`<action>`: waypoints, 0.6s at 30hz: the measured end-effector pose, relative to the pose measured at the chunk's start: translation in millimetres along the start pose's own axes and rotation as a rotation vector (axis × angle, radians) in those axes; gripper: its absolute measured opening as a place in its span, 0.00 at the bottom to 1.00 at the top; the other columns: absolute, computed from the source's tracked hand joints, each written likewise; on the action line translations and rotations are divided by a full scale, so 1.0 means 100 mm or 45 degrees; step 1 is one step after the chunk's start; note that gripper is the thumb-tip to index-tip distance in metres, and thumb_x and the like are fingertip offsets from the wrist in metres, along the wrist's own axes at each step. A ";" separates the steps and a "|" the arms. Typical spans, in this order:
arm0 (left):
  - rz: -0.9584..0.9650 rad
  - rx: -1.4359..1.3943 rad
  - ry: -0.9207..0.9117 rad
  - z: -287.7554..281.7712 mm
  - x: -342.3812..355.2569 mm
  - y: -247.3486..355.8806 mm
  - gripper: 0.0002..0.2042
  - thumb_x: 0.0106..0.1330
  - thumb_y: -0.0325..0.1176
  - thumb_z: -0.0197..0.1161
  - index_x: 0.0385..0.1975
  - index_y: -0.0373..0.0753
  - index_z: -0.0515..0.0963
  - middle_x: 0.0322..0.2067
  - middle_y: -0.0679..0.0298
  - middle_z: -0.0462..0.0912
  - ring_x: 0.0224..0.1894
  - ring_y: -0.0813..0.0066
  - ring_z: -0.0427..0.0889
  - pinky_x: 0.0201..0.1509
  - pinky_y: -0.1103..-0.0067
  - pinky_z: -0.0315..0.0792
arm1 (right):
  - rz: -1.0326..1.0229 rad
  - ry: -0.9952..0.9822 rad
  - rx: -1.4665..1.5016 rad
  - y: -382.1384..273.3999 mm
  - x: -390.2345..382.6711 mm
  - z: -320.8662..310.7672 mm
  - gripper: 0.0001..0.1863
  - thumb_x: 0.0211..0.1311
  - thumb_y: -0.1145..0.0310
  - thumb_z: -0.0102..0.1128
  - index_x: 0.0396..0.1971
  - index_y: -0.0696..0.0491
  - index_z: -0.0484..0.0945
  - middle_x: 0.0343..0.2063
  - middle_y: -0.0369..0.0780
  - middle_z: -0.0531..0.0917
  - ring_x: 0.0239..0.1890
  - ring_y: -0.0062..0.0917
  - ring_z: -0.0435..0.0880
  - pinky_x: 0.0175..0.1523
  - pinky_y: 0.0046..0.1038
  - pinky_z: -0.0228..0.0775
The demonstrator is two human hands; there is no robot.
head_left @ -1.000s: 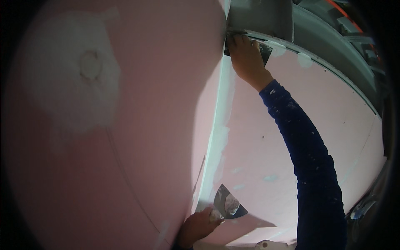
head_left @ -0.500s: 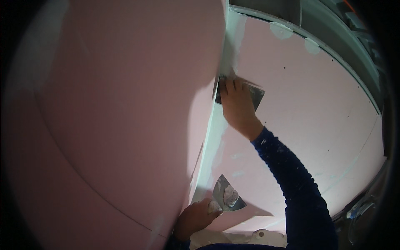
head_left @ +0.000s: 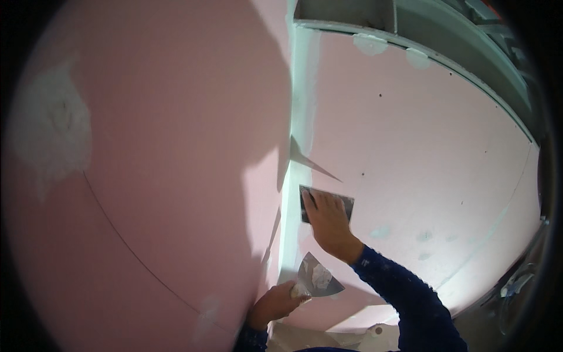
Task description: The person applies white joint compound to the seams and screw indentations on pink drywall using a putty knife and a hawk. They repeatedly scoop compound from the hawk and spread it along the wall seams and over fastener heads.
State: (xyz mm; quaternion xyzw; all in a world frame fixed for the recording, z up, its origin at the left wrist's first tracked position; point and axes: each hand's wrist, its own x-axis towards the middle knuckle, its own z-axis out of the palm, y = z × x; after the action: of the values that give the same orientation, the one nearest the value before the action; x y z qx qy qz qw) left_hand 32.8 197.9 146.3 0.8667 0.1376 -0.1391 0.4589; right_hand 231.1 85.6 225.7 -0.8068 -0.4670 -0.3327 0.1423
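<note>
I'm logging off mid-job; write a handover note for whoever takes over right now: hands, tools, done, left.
Right hand: presses a wide knife flat on the right board, beside the corner joint.
Left hand: holds a second knife carrying a dab of compound, lower at the corner.
Done: white compound coats the joint from the top down to the wide knife; screw spots and a patch on the left board are filled.
Left: the joint below the hands cannot be judged.

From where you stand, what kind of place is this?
Most likely a room under construction, at the stage of finishing the walls. Bare pink wallboard meets in a corner coated with white filler. The right hand presses a broad metal blade to it, and the left hand holds a filler-loaded knife.
</note>
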 end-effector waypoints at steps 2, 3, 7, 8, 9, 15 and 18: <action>0.055 -0.166 0.021 0.09 -0.06 -0.03 0.30 0.70 0.51 0.69 0.58 0.29 0.76 0.34 0.56 0.84 0.27 0.72 0.81 0.34 0.74 0.78 | -0.026 -0.027 0.287 0.10 -0.39 -0.47 0.30 0.63 0.77 0.54 0.68 0.55 0.70 0.58 0.47 0.75 0.63 0.44 0.72 0.66 0.45 0.64; 0.059 -0.254 0.030 0.12 -0.08 -0.05 0.29 0.70 0.50 0.70 0.57 0.29 0.76 0.30 0.61 0.82 0.24 0.78 0.77 0.30 0.77 0.76 | -0.065 -0.056 0.367 0.18 -0.56 -0.70 0.32 0.62 0.80 0.53 0.69 0.52 0.71 0.59 0.46 0.75 0.63 0.45 0.71 0.68 0.43 0.63; 0.084 -0.541 -0.082 0.11 -0.19 -0.11 0.25 0.71 0.47 0.69 0.56 0.32 0.75 0.28 0.66 0.80 0.24 0.81 0.75 0.28 0.80 0.73 | -0.090 -0.338 1.109 0.28 -1.08 -1.11 0.29 0.67 0.82 0.54 0.68 0.50 0.73 0.64 0.47 0.74 0.66 0.45 0.69 0.72 0.41 0.61; 0.068 -0.460 -0.153 0.07 -0.21 -0.14 0.32 0.70 0.50 0.70 0.63 0.31 0.71 0.36 0.58 0.84 0.32 0.76 0.82 0.36 0.73 0.78 | -0.139 -0.389 1.153 0.25 -1.19 -1.09 0.29 0.67 0.82 0.54 0.68 0.51 0.72 0.64 0.47 0.73 0.67 0.45 0.68 0.72 0.40 0.61; 0.189 -0.447 -0.111 0.07 -0.19 -0.16 0.26 0.70 0.44 0.68 0.60 0.34 0.74 0.34 0.62 0.83 0.30 0.77 0.80 0.34 0.73 0.77 | -0.060 -0.467 1.060 0.14 -1.30 -0.98 0.27 0.69 0.82 0.55 0.68 0.52 0.73 0.64 0.48 0.74 0.66 0.45 0.69 0.72 0.40 0.62; 0.338 -0.223 0.094 0.17 0.02 -0.30 0.23 0.67 0.34 0.70 0.61 0.38 0.75 0.29 0.69 0.82 0.24 0.81 0.75 0.25 0.79 0.72 | -0.093 -0.348 1.252 0.14 -1.83 -0.25 0.34 0.66 0.84 0.64 0.67 0.45 0.59 0.64 0.52 0.67 0.69 0.54 0.63 0.73 0.45 0.62; 0.409 -0.216 0.286 0.19 0.01 -0.43 0.28 0.67 0.34 0.70 0.67 0.36 0.70 0.31 0.67 0.82 0.25 0.81 0.77 0.26 0.79 0.72 | -0.065 -0.469 1.019 0.28 -2.11 0.06 0.27 0.67 0.82 0.61 0.64 0.50 0.69 0.60 0.50 0.71 0.66 0.49 0.68 0.73 0.46 0.64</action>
State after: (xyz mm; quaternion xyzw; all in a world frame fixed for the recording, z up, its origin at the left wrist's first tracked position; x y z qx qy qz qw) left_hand 15.7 205.1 102.9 0.8458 0.0591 0.0455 0.5282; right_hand 184.9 -64.8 81.8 -0.7222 -0.5965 0.0203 0.3496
